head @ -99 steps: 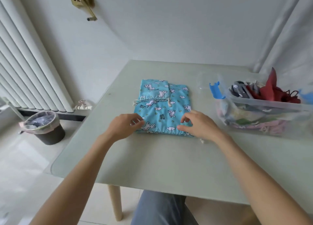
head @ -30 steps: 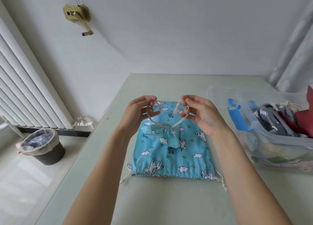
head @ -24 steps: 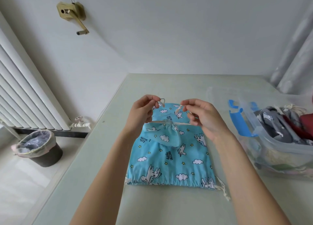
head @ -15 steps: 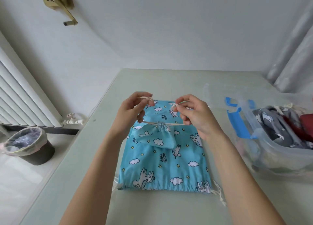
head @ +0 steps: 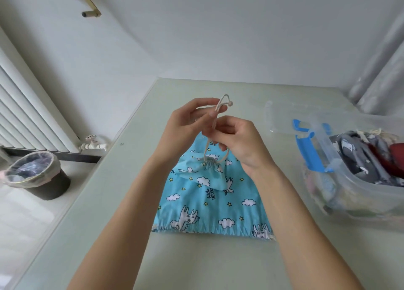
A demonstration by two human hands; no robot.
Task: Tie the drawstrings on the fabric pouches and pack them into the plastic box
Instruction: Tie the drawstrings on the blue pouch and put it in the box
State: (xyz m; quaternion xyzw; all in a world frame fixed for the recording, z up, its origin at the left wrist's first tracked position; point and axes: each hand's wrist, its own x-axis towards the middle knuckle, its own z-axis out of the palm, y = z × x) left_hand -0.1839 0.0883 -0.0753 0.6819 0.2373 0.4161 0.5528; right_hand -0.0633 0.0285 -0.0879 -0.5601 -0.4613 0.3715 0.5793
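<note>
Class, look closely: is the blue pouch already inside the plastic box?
No, the blue pouch lies on the table, left of the plastic box.

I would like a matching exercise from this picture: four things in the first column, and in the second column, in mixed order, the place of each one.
Things
1. blue pouch
2. drawstring
3. plastic box
4. trash bin

Places
A. on the floor, left of the table
B. lying on the table, below the hands
C. pinched by the left hand and right hand
D. at the right side of the table, holding packed pouches

Pairs: 1-B, 2-C, 3-D, 4-A
</note>
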